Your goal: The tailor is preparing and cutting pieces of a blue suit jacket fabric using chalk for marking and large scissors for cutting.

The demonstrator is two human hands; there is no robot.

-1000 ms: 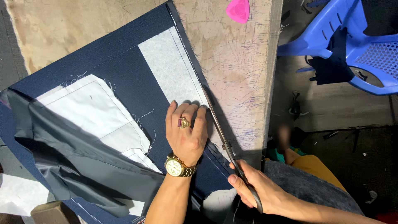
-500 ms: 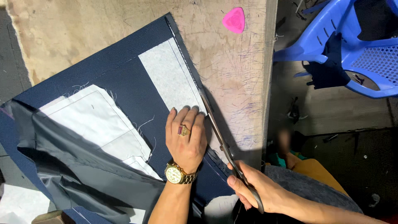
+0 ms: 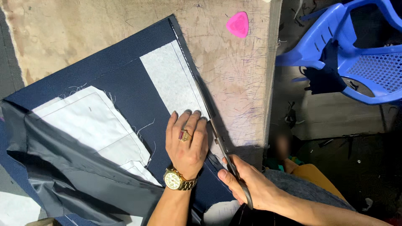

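While the left hand (image 3: 187,144) presses flat, fingers spread, on the limp navy cloth panel (image 3: 104,67) — light, prone to shift — the right hand (image 3: 251,186) grips long steel scissors (image 3: 213,121) at its edge.

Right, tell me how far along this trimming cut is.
Done: the cut appears to have passed the stretch beside the left hand, though the scissors hide the edge there. In hand: the right hand works the scissors along the navy fabric edge while the left hand presses it flat. Left: the edge beside the white interfacing strip, up to the far corner.
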